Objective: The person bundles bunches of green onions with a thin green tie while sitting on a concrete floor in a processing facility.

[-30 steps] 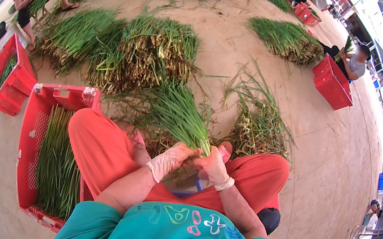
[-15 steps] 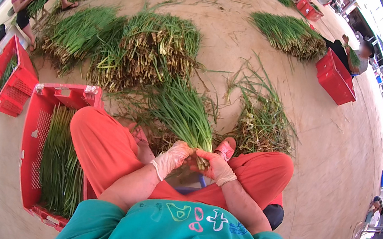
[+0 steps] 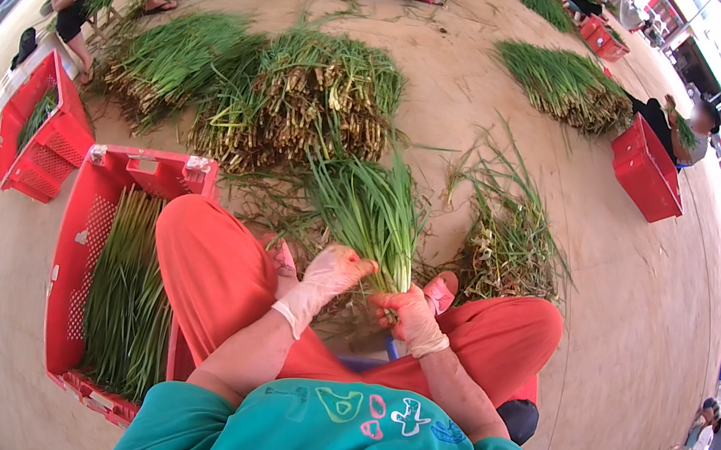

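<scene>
A bunch of green chives (image 3: 376, 218) stands between my knees, its leaves spreading away from me and its pale stem ends toward me. My gloved right hand (image 3: 407, 317) is closed around those stem ends. Close by on the left, my gloved left hand (image 3: 335, 274) has curled fingers beside the stalks; whether it pinches a leaf is too small to tell. Under and beyond the bunch lie loose stalks and leaf scraps.
A red crate (image 3: 71, 272) of chives stands by my left knee. Large chive heaps (image 3: 305, 101) lie ahead, with a pile of trimmings (image 3: 515, 241) ahead right. Co-workers sit at far left and far right beside other red crates (image 3: 648, 173).
My left hand has come away from the right hand, a little up and left. My right hand has shifted slightly right and down with the stem ends. The whole view has shifted slightly.
</scene>
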`<state>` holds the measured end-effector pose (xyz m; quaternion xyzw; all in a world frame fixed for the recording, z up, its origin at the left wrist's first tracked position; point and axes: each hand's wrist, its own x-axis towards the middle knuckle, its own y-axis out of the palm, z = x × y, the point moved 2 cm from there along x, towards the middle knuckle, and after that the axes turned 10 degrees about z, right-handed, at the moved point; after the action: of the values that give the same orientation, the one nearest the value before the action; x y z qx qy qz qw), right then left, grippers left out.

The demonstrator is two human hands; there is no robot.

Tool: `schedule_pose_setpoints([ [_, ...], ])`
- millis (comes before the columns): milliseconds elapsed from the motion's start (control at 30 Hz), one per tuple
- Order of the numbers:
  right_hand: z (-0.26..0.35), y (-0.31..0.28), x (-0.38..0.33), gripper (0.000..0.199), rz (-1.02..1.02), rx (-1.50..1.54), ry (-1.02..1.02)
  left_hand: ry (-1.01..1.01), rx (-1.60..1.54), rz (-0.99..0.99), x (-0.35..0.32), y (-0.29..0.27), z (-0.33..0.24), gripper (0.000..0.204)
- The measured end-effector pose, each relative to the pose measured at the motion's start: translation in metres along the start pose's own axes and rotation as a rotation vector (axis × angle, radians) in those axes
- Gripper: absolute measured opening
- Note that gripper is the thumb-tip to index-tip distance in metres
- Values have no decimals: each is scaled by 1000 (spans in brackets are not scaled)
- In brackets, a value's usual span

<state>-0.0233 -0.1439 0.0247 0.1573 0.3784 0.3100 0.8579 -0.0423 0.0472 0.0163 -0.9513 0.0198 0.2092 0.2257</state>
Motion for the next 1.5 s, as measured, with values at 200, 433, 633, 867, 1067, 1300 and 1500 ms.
schedule_pose_setpoints([
  [200,2,17,0,22,-19,-145,-91,114,-140,-44,18,25,22,37],
  [433,-4,-14,21,13,40,372,41,353,-187,-235,-21,2,-35,10],
  [633,3,-15,21,16,38,662,13,514,-391,-93,-46,10,-37,8],
  [867,-4,-15,27,21,141,484,32,485,-581,-55,-70,-9,-74,6],
  [1067,1,10,12,33,108,132,-26,226,-38,-142,8,-23,-26,18],
  [1300,-15,7,11,29,60,-40,-64,57,289,-25,30,7,-7,34],
  [1500,-6,-1,9,30,42,136,30,224,1,60,-8,19,-38,22],
])
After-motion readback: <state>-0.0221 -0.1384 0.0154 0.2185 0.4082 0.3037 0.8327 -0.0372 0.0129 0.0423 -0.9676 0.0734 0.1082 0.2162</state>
